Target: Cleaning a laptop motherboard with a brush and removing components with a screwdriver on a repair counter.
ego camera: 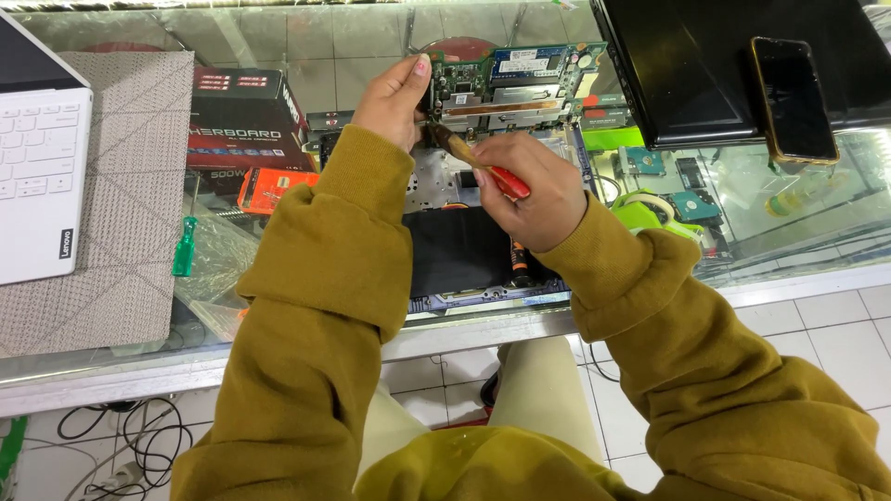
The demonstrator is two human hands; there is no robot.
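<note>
Right hand (529,190) grips a brush (478,162) beneath the circuit board (520,85) the left hand (394,97) pinches.

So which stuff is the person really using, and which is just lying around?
In use:
- green circuit board, held up by the left hand
- red-handled brush, in the right hand
- opened laptop underneath

Just lying about:
- green screwdriver
- phone
- white keyboard
- black box

- The left hand (394,97) held a green circuit board (520,85) upright by its left edge.
- The right hand (531,190) gripped a red-handled brush (483,165), bristles touching the board.
- An opened laptop base (464,246) lay on the glass table (798,199) beneath.
</note>
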